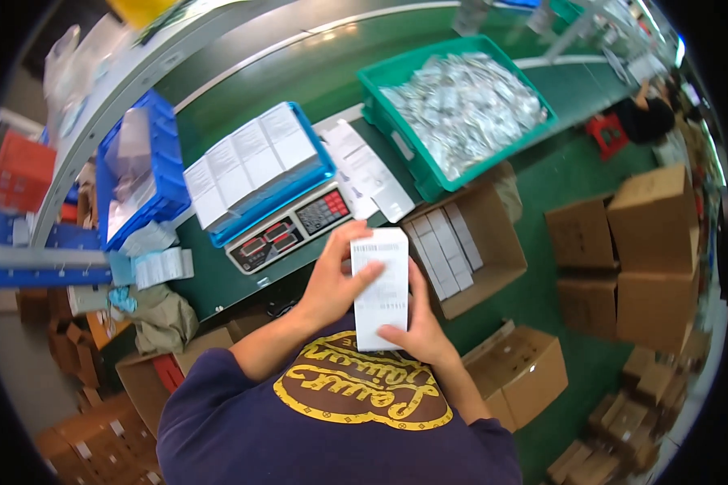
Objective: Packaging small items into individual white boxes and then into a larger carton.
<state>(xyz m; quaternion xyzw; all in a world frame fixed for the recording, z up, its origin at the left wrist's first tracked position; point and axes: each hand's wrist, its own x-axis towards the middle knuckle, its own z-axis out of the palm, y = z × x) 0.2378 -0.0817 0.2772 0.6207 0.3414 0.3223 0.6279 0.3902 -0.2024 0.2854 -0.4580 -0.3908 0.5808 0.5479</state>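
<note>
Between my two hands, in front of my chest, is a narrow white printed block (382, 311); whether it is a small box or a wad of folded leaflets I cannot tell. My left hand (338, 275) grips its upper left side, thumb across the printed face. Lower down on the right, my right hand (421, 327) is closed on it, with the thumb near the bottom end. Just beyond to the right stands an open carton (505, 271) holding rows of similar white blocks (441, 250). A scale (287, 230) bears a blue tray (325, 166) of white printed papers (251, 162).
A green crate (433, 182) full of clear packets stands on the green bench. Loose papers (368, 170) lie beside the scale. To the left is a blue bin (166, 174). Brown cartons (651, 234) stand on the right floor; another person (649, 117) sits far right.
</note>
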